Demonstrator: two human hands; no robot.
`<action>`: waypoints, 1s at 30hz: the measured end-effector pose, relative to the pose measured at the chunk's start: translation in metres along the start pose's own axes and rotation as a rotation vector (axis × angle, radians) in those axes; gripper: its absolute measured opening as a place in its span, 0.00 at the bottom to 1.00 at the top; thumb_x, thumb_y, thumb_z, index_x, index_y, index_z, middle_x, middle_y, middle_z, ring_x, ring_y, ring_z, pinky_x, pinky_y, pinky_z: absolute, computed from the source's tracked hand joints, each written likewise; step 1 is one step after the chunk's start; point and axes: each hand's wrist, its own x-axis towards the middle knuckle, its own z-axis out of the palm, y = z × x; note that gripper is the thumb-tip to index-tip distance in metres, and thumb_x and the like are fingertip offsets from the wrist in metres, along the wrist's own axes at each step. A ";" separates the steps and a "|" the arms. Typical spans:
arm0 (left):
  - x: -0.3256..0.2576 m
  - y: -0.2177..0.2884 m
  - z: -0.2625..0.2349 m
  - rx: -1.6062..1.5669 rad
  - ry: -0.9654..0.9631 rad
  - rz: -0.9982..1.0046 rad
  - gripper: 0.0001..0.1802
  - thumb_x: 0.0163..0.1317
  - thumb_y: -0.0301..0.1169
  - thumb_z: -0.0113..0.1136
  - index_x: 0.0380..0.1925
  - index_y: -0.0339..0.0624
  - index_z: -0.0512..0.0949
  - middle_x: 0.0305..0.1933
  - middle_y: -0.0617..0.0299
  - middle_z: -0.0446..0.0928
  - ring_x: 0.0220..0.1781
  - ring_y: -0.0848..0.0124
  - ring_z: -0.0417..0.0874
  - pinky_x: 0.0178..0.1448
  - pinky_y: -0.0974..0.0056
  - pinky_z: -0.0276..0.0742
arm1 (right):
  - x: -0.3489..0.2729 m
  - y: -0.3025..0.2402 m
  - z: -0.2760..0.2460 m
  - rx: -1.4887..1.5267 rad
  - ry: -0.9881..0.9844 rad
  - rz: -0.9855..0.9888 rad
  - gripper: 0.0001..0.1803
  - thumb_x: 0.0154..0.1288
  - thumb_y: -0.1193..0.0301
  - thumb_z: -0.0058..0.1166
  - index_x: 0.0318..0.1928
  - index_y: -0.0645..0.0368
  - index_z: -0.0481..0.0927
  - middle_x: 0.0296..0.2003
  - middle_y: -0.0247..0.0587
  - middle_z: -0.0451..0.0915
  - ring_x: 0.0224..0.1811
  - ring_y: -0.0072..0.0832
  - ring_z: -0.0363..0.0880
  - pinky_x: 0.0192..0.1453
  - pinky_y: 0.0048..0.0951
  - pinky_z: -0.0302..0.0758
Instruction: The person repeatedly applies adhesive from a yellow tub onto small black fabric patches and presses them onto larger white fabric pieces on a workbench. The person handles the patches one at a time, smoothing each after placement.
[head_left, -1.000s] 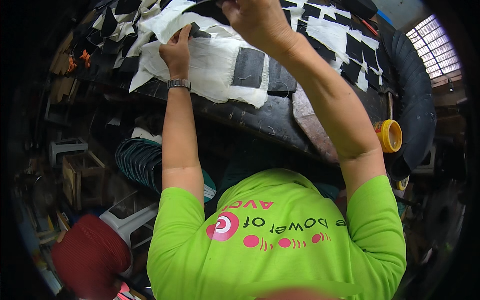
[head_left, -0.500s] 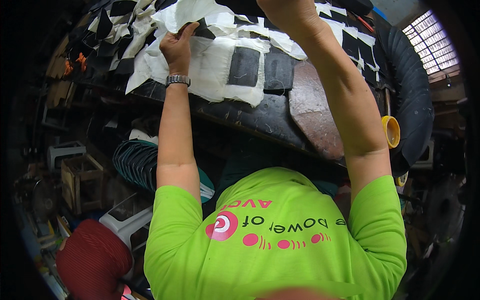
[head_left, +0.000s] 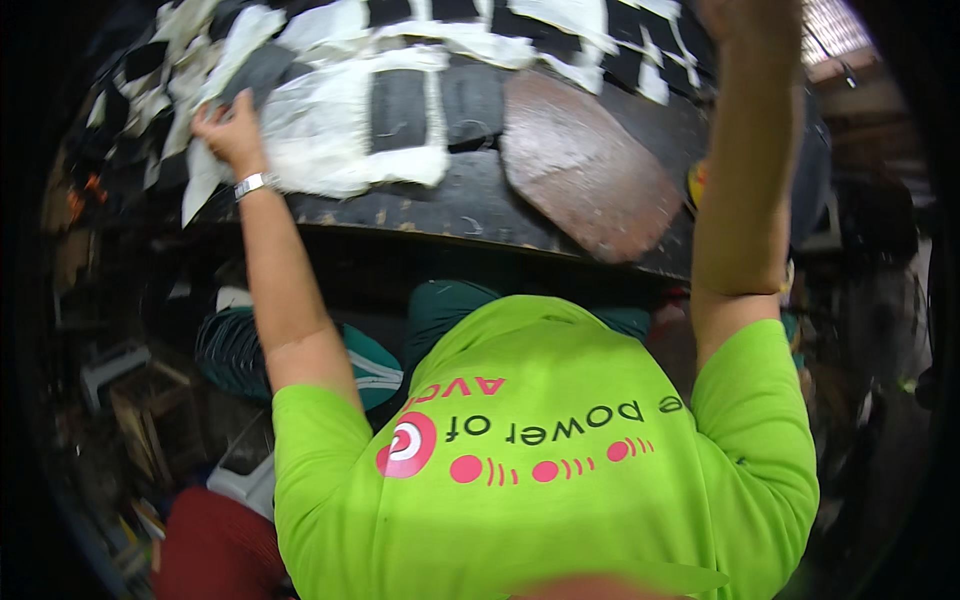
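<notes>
My left hand [head_left: 232, 132], with a metal watch at the wrist, lies at the left part of the table. Its thumb and fingers are spread, touching the lower edge of a dark grey piece [head_left: 258, 72] and the white cloth beside it. To its right, a black rectangular piece [head_left: 398, 110] lies on frayed white cloth [head_left: 320, 130], and another black piece [head_left: 472, 102] adjoins it. My right arm reaches up to the top right edge, where my right hand [head_left: 722, 12] is blurred and mostly cut off, its fingers hidden.
A worn brown slab [head_left: 590, 165] sits on the dark table [head_left: 470, 205]. More black pieces on white cloth [head_left: 560, 15] cover the far side, with a heap of scraps at left. Below the table are a teal-edged stack [head_left: 235, 350], a wooden box [head_left: 155, 415] and a grey stool [head_left: 245, 465].
The whole view has shifted, bringing more of the brown slab into sight. My left hand has gone from a pinch on a dark piece to spread fingers. My right arm now stands more upright, farther right.
</notes>
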 end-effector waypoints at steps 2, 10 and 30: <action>0.005 -0.008 0.005 -0.464 -0.078 -0.203 0.38 0.53 0.32 0.79 0.61 0.42 0.69 0.45 0.55 0.84 0.46 0.63 0.84 0.49 0.62 0.80 | -0.054 0.007 -0.042 0.323 -0.208 0.322 0.39 0.67 0.71 0.61 0.75 0.64 0.62 0.50 0.48 0.83 0.50 0.30 0.82 0.59 0.32 0.77; -0.008 -0.010 -0.004 -0.035 0.147 0.094 0.36 0.50 0.34 0.84 0.58 0.48 0.74 0.59 0.51 0.70 0.53 0.62 0.78 0.49 0.60 0.79 | -0.244 0.035 -0.101 -0.563 -0.055 0.648 0.47 0.53 0.81 0.68 0.75 0.50 0.68 0.32 0.34 0.76 0.31 0.21 0.68 0.40 0.22 0.71; -0.062 0.083 -0.010 0.016 -0.151 0.469 0.23 0.65 0.42 0.72 0.56 0.44 0.83 0.60 0.53 0.80 0.63 0.59 0.79 0.67 0.52 0.73 | -0.173 -0.006 -0.208 -1.738 -0.802 0.530 0.25 0.74 0.42 0.51 0.47 0.45 0.92 0.46 0.41 0.83 0.53 0.38 0.76 0.53 0.40 0.72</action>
